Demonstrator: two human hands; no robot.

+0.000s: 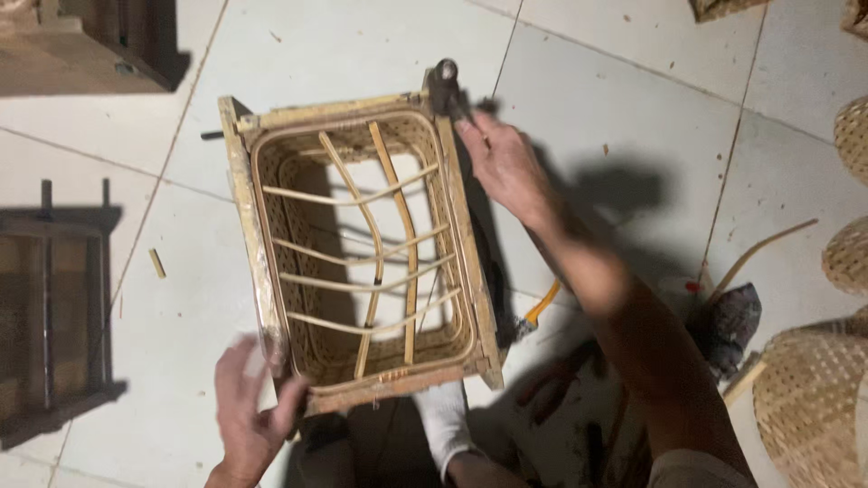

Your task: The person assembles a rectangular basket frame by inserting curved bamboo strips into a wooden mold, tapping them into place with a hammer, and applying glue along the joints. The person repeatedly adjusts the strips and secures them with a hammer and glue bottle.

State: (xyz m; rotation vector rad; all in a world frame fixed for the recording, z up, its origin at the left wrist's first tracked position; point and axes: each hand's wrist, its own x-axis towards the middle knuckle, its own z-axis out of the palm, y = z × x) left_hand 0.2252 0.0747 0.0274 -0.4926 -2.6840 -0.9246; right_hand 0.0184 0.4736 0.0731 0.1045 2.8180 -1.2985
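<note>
woven bamboo basket (362, 244) | rectangular, wooden-framed | open side up | on floor tiles

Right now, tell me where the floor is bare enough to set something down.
Bare tile lies above the basket frame, and between it and the dark wooden rack, save a small stick. Crowded: lower right, with woven baskets, a cloth and tools.

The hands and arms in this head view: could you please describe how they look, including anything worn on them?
Both hands are bare: no gloves, rings or watch show. The left hand is blurred and only its wrist is in view. The right hand leads into a forearm bare up to the elbow; a grey-beige edge at the frame's bottom may be a sleeve, but I cannot tell.
</note>
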